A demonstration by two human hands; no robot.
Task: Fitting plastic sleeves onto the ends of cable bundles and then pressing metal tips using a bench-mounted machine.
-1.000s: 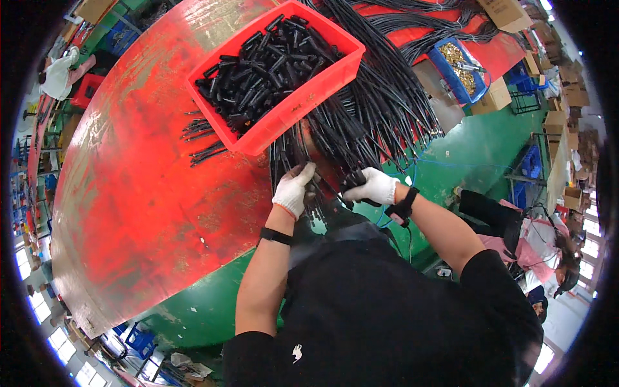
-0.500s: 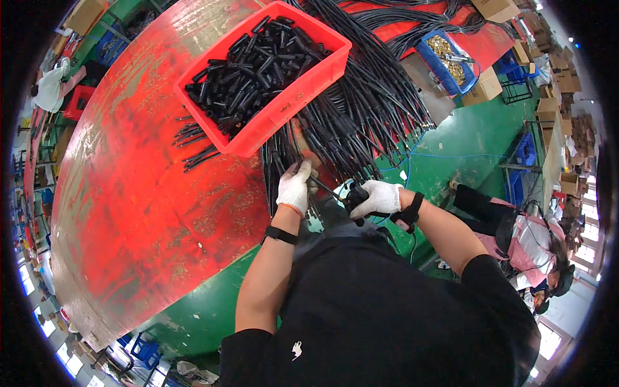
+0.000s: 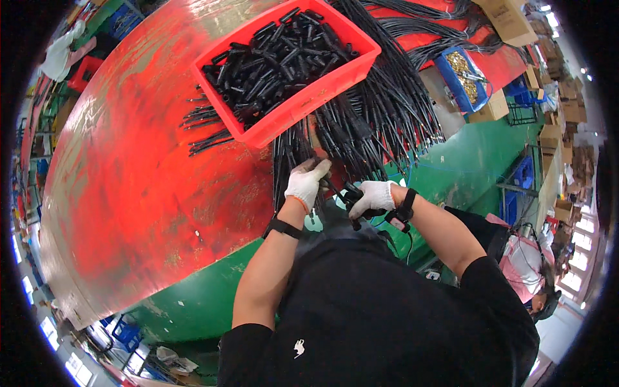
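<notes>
My left hand [image 3: 307, 184], in a white glove with darkened fingertips, is closed on a black cable [image 3: 332, 189] at the near ends of the cable bundle. Just to its right, my gloved right hand [image 3: 374, 198] grips a dark hand tool [image 3: 351, 194], whose exact kind I cannot make out. The cable runs from the left fingers toward the tool; whether its end sits inside the tool is hidden. Beyond the hands lie many black cables [image 3: 403, 90] with thin bared tips. A red plastic bin [image 3: 309, 108] full of short black sleeves [image 3: 277, 64] stands over part of them.
A worn red table [image 3: 155, 180] spreads left. At the far right are a blue bin [image 3: 472, 106] of brass-coloured parts and a cardboard box [image 3: 506, 19]. A thin blue hose [image 3: 412, 169] crosses near the green floor [image 3: 477, 158]. Another person [image 3: 525, 261] is at right.
The view has shifted a little, so the bin and cables appear farther right. My left hand has come slightly closer to the tool. Both hands keep their grip.
</notes>
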